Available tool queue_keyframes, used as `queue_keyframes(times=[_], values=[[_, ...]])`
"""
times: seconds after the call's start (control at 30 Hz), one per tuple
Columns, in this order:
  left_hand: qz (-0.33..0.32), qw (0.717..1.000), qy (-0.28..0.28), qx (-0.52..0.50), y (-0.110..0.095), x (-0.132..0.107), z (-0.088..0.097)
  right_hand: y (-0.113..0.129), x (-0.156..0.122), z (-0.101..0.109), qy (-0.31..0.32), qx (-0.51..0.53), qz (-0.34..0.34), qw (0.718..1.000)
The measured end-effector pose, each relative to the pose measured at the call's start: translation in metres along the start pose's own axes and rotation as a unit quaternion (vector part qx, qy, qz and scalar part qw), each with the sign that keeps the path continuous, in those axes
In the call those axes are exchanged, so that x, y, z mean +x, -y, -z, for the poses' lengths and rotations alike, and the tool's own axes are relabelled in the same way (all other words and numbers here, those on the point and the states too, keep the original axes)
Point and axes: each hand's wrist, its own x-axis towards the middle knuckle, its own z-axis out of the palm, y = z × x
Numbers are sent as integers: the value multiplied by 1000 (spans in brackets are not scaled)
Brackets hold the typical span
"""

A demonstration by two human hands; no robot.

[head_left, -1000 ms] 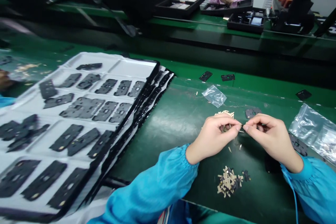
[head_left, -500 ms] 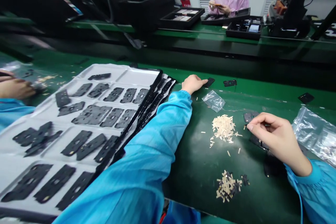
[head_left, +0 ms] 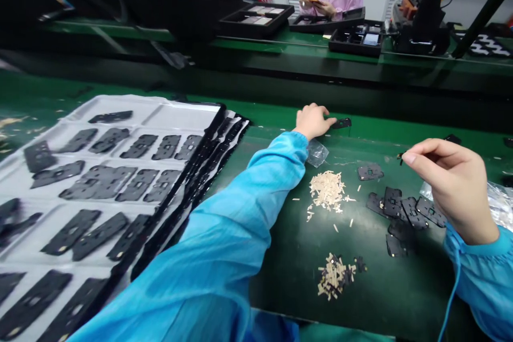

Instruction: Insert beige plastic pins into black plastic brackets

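Small black part (head_left: 401,158), head view, right of centre above the green tabletop (head_left: 404,294): one item, pinched between thumb and forefinger of the right hand (head_left: 452,187); long axis too small to tell. Left hand (head_left: 313,121), upper centre: fingers curled, tips at the end of a black plate (head_left: 342,123), hold uncertain. Also present: black plates (head_left: 393,202), beige strips (head_left: 326,191), white tray (head_left: 180,116) at left.
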Motion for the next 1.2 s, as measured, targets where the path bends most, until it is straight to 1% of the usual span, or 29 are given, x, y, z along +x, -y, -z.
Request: queue_keyframes(times=[0.1,0.17,0.2,0.27,0.33,0.37,0.4,0.43,0.47,0.53,0.57,0.6,0.67,0.73,0.77,0.83,0.9,0.97,1.0,1.07,1.1,1.13,1.2], values=[[-6,999,21,-35,-23,7,-11,2,1,2,-13,5,10,1000],[-23,997,27,-72,-35,3,-10,-1,5,2,-23,5,13,1000],[-42,994,30,-95,-40,-3,-7,-3,8,1,-30,8,14,999],[-101,984,33,-142,-50,-24,5,-11,15,-2,-51,24,13,998],[-167,968,27,-186,-57,-57,19,-18,21,-6,-65,58,-9,996],[-192,960,13,-204,-59,-75,26,-20,23,-9,-57,77,-33,995],[-222,948,-5,-229,-60,-94,32,-22,24,-12,-30,96,-66,993],[-273,921,-38,-276,-60,-112,37,-22,23,-15,14,113,-103,988],[-308,899,-59,-304,-59,-129,41,-20,21,-18,70,130,-137,979],[-343,880,-86,-316,-57,-156,44,-16,13,-24,169,161,-177,956],[-341,879,-91,-321,-55,-166,45,-14,9,-26,196,173,-181,948],[-322,881,-90,-334,-53,-174,44,-11,6,-27,206,180,-175,946],[-238,886,-61,-393,-49,-185,44,-8,0,-28,205,172,-157,951],[-133,882,4,-452,-46,-192,46,-5,-3,-27,226,134,-141,954],[-90,879,42,-467,-45,-195,47,-4,-4,-26,242,112,-134,954],[-35,873,105,-475,-44,-202,51,-3,-6,-26,256,77,-120,956],[-1,869,144,-473,-45,-210,53,-3,-9,-29,229,63,-110,965],[19,864,187,-467,-47,-218,53,-4,-13,-33,204,61,-105,971],[17,863,213,-458,-48,-221,52,-5,-15,-35,207,57,-101,972],[-9,867,247,-433,-49,-226,49,-7,-20,-40,238,41,-82,967],[-29,871,250,-422,-48,-228,48,-9,-22,-42,253,30,-69,964],[-48,877,241,-414,-47,-228,47,-10,-24,-43,261,20,-56,964],[-58,884,204,-417,-43,-227,47,-11,-25,-44,239,2,-41,970]])
